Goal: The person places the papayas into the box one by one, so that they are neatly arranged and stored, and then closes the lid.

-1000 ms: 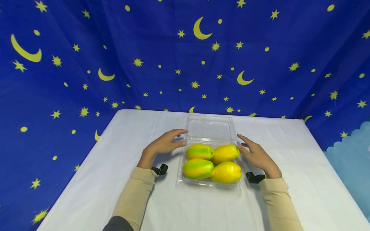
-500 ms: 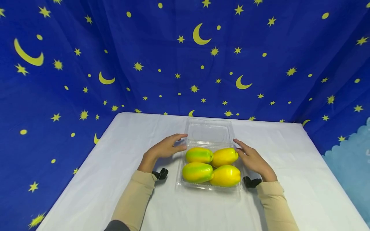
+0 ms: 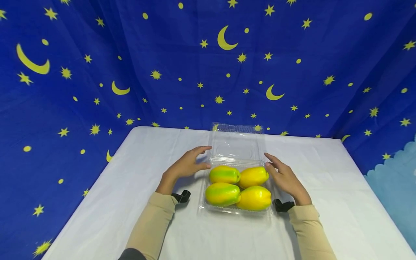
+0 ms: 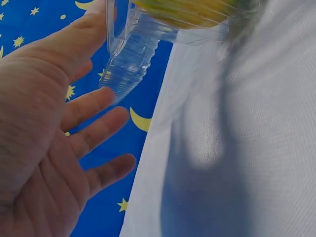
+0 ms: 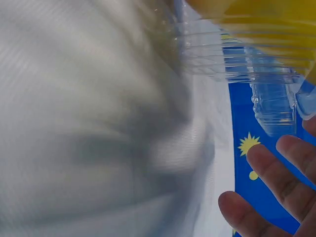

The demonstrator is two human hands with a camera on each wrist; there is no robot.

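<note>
- Hands first: my left hand is spread and relaxed, fingers nearly straight, at about 9 o'clock of a clear plastic clamshell box. From my head camera, the fingertips reach the left edge of the raised lid; the thumb sits just beside the tray's back left corner.
- Left wrist camera: my left hand shows its palm, fingers fanned apart. The thumb lies against the ribbed clear plastic of the box. Nothing is clasped in the palm.
- My right hand is likewise loose, fingers extended, at 3 o'clock of the box. Its fingertips meet the lid's right edge, close to the back right fruit.
- Right wrist camera: three fingertips of my right hand are straight, just beside the ridged plastic wall of the box. Whether they touch it there, I cannot tell.
- Box position: it rests on a white tablecloth, roughly at the table's centre, its lid tilted up at 12 o'clock.
- Contents: four papayas fill the tray in two rows. The two on the left are yellow with green bands; the two on the right are plain yellow. All four touch their neighbours.
- Backdrop: a blue cloth printed with yellow moons and stars hangs behind the table.
</note>
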